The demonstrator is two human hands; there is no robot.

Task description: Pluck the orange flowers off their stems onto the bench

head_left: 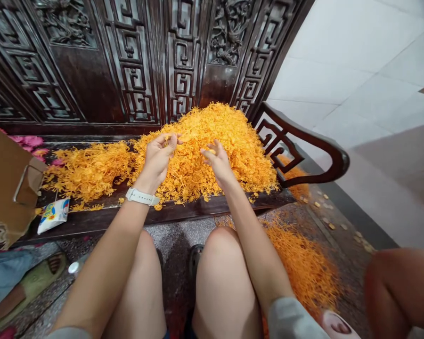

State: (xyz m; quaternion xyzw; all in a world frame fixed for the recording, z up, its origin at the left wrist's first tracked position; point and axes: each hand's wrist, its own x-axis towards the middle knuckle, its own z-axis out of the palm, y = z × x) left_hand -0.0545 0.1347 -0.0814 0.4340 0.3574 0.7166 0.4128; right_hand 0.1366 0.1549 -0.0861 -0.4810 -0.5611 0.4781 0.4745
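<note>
A large heap of orange, thread-like dried strands [205, 160], possibly cordyceps flower fungus, covers the seat of a dark carved wooden bench [169, 209]. A thinner spread of it runs to the left. My left hand [158, 160], with a white watch strap [142, 197] on the wrist, sits in the heap with its fingers curled around a small tuft of strands. My right hand [217, 162] rests on the heap a little to the right, fingers slightly apart and holding nothing that I can see. The bench's front edge lies just below both wrists.
A brown cardboard box [10, 181] and a white printed packet [53, 215] stand at the bench's left end. A curved wooden armrest [314, 146] closes the right end. Spilled strands [304, 266] lie on the floor, beside another person's leg [399, 292] at right.
</note>
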